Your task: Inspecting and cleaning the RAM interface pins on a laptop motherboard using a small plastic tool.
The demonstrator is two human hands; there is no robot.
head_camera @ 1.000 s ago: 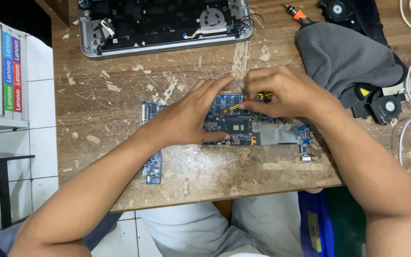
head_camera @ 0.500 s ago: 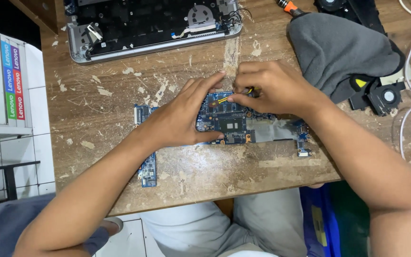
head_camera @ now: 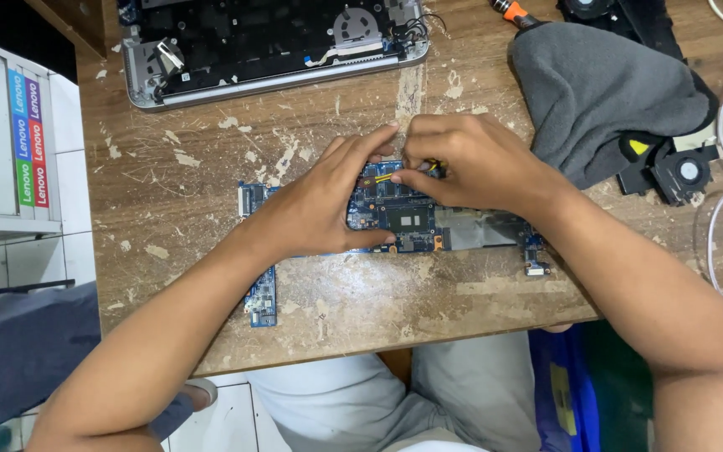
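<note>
On the scratched wooden table (head_camera: 336, 301), a blue laptop motherboard (head_camera: 416, 222) lies flat near the front edge. Compared with a second ago it keeps the same place on the wood; mainly the view has shifted. The left hand (head_camera: 320, 205) still presses on it, fingers spread and thumb at the lower edge. The right hand (head_camera: 470, 163) stays pinched on a small yellow-and-black tool (head_camera: 430, 167) at the upper edge, so the fine work there seems to continue. Behind lie an opened laptop base (head_camera: 269, 42), a grey cloth (head_camera: 604, 88) and a fan (head_camera: 681, 174).
</note>
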